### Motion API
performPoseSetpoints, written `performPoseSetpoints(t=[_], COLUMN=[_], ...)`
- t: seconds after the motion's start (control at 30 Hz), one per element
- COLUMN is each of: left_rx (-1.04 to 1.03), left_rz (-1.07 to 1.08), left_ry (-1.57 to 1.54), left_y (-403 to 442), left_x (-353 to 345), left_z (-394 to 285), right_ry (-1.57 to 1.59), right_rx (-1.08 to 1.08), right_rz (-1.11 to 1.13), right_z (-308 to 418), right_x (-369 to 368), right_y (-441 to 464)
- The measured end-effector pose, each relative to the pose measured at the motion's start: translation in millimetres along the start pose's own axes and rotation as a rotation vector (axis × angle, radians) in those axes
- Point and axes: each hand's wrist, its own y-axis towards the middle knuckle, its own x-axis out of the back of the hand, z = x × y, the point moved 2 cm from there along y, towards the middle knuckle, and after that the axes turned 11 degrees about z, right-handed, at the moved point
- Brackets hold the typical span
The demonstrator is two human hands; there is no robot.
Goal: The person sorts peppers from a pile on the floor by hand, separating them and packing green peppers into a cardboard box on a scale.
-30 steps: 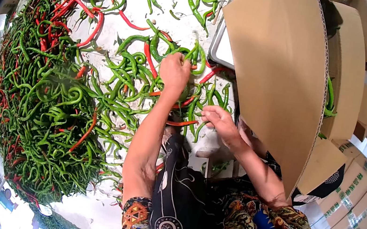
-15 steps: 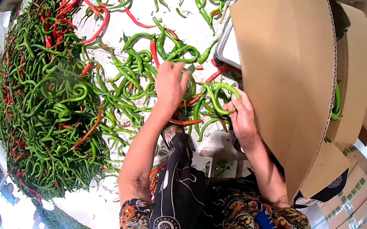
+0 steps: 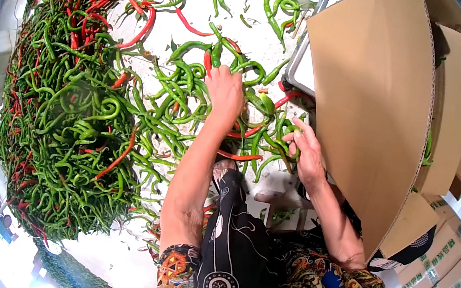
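My left hand (image 3: 225, 94) reaches over the loose chili peppers on the white surface. Its fingers are bunched down on a green chili pepper (image 3: 215, 56), beside a red chili (image 3: 207, 62); the fingertips are partly hidden. Closer to the cardboard, my right hand (image 3: 306, 155) has curled fingers around a green chili pepper (image 3: 288, 131), with the index finger stretched out. Between the hands lie more green chilies and a red chili (image 3: 240, 157) close to my knee.
A large heap of green and red chilies (image 3: 76, 139) covers the left side. At right stands a cardboard box flap (image 3: 369, 93), with a grey-rimmed tray (image 3: 295, 64) behind its edge. Printed cartons (image 3: 439, 264) are stacked farther right.
My left hand has moved forward, farther into the peppers. My right hand's fingers have shifted, and the long green chili that stuck out from them now shows less. The whole view has shifted slightly.
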Motion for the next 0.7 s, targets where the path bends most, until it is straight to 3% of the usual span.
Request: performPoseSetpoints(t=[0.07, 0.23, 0.3, 0.33, 0.37, 0.43, 0.5, 0.53, 0.57, 0.6, 0.7], left_rx=[-0.07, 0.188, -0.007, -0.203, -0.296, -0.357, -0.327, -0.139, -0.071, -0.143, -0.099], left_rz=[-0.094, -0.098, -0.009, -0.004, 0.129, 0.3, 0.293, 0.309, 0.15, -0.145, -0.204], left_ry=[-0.146, -1.039, -0.913, -0.918, -0.912, -0.949, -0.883, -0.952, -0.87, -0.683, -0.159], left_y=[-15, -70, -92, -100, -111, -120, -111, -98, -85, -67, -18], left_x=[5, 41, 43, 40, 35, 29, 29, 29, 34, 31, 32], left_z=[-1, -25, -41, -51, -61, -72, -56, -44, -30, -16, 16], right_ry=[-0.011, 0.054, 0.118, 0.156, 0.194, 0.192, 0.127, 0.109, 0.108, 0.106, 0.105], right_rx=[0.039, -0.027, 0.0, 0.008, 0.016, 0.024, 0.052, 0.015, 0.005, -0.007, -0.026], right_rz=[0.001, 0.001, 0.017, 0.022, 0.026, -0.009, -0.032, -0.052, -0.051, -0.05, 0.013], right_z=[5, 7, 5, 7, 8, -2, -11, -10, -9, -5, -2], right_x=[0, -4, -9, -14, -17, -10, 6, 8, 8, 5, -4], right_y=[0, 2, 3, 3, 3, 4, 2, 2, 2, 1, 0])
